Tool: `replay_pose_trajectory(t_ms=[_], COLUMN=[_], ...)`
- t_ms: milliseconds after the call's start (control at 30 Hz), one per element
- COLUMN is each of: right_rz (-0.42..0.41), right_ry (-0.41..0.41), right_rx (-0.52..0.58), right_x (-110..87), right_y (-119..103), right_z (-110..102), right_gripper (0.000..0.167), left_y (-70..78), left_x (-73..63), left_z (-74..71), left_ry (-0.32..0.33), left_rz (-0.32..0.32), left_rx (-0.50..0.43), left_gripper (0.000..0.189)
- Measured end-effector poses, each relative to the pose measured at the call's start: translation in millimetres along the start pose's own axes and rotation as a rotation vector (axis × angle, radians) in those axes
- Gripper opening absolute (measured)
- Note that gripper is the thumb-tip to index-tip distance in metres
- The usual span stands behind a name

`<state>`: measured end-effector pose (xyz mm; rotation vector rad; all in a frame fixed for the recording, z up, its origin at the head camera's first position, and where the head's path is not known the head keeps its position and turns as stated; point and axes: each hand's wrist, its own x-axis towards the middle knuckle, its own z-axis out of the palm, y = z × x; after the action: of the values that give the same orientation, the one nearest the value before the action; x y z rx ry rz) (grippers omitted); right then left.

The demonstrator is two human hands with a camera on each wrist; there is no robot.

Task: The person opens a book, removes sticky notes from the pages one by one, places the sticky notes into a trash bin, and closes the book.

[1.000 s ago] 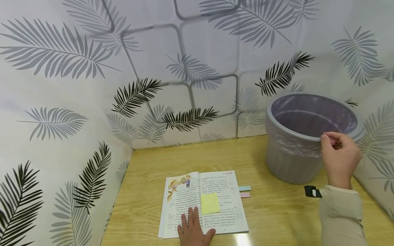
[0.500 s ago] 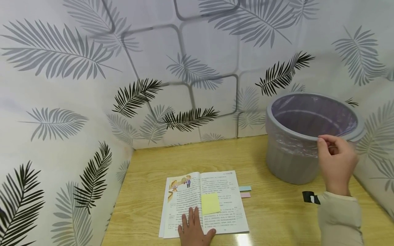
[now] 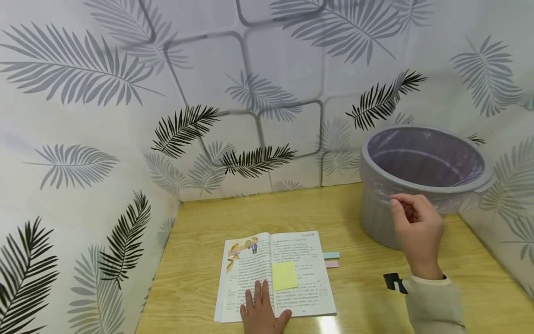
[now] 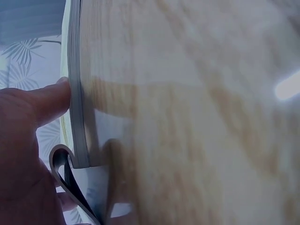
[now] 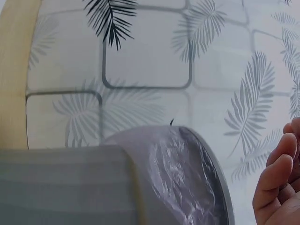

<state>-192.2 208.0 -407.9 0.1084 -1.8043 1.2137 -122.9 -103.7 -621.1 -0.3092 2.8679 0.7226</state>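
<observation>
My left hand (image 3: 263, 311) lies with spread fingers on the lower part of an open book (image 3: 304, 297), across the left page and the fold. In the left wrist view the thumb (image 4: 51, 99) rests by the edge of the book (image 4: 76, 93). A yellow sticky note (image 3: 285, 276) sits on the right page beside the fold, just above my fingertips. My right hand (image 3: 419, 234) is raised in front of a grey trash can (image 3: 377, 218). Its thumb and index finger come together and the other fingers are curled, with nothing showing between them.
A clear plastic liner (image 5: 171, 178) is folded over the rim of the trash can. Blue (image 3: 332, 255) and pink (image 3: 332, 264) page tabs stick out from the book's right side. Leaf-patterned walls (image 3: 283, 60) stand behind the wooden table (image 3: 208, 213) and at its sides.
My right hand has moved left and down, away from the front rim of the trash can, with its fingers still drawn together. The left hand and the book have stayed put.
</observation>
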Motion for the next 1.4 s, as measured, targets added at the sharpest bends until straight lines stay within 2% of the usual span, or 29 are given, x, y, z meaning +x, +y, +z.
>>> replay_pose_trajectory(t_ms=[267, 567, 933, 1400], right_rz=[-0.049, -0.022, -0.019, -0.031], right_ry=[-0.08, -0.228, -0.279, -0.417], right_rx=[-0.025, -0.068, -0.087, -0.134], right_x=[-20.0, -41.7, -48.1, -70.7], right_y=[-5, -2, -1, 0], right_z=[19, 29, 39, 59], right_gripper=[0.008, 0.008, 0.01, 0.011], left_y=[0.3, 0.3, 0.5, -0.3], left_x=[0.4, -1.0, -2.8, 0.2], left_z=[-4.6, -0.7, -4.3, -4.9], left_ry=[0.01, 0.0, 0.016, -0.001], left_rz=[0.0, -0.009, -0.007, -0.006], left_rx=[0.012, 0.04, 0.035, 0.014], left_gripper=[0.103, 0.104, 0.103, 0.103])
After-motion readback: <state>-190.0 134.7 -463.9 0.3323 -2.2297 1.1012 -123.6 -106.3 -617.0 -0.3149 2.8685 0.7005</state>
